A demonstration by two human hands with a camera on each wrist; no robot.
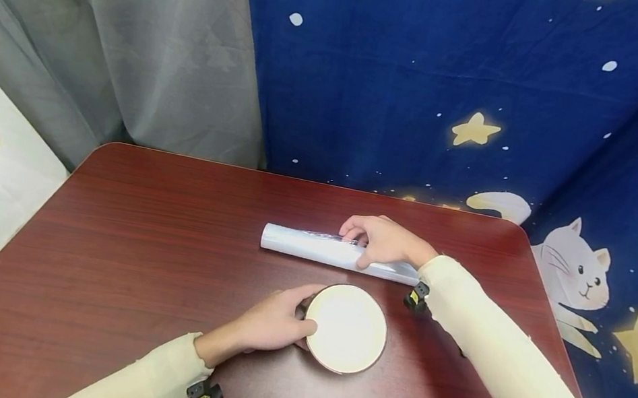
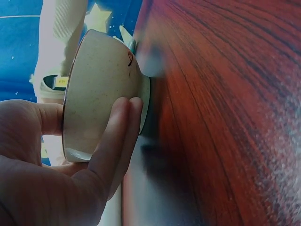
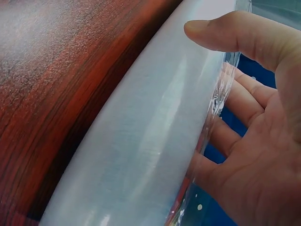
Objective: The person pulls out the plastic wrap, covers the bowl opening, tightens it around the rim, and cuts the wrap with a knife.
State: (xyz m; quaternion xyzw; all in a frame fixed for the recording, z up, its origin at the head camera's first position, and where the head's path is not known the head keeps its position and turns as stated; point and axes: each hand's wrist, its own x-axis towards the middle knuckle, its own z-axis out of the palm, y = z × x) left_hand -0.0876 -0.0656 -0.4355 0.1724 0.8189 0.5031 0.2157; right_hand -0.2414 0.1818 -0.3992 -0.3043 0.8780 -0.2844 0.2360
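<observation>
In the head view my left hand (image 1: pixel 277 319) grips a cream bowl (image 1: pixel 346 329) by its left side, thumb at the rim. The left wrist view shows the fingers of that hand (image 2: pixel 61 165) against the outer wall of the bowl (image 2: pixel 96 84), whose foot faces the table. Farther back, a white roll of cling film (image 1: pixel 306 245) lies lengthwise on the table. My right hand (image 1: pixel 389 241) holds it across its right part. In the right wrist view the thumb lies over the roll (image 3: pixel 136 122), and the fingers reach behind it by a crinkled clear film edge (image 3: pixel 218 96).
The dark red wooden table (image 1: pixel 133 254) has its far edge just behind the roll. Beyond stand a grey curtain (image 1: pixel 175 43) and a blue curtain (image 1: pixel 384 86) with stars and a cat. Black wrist cameras sit on both sleeves.
</observation>
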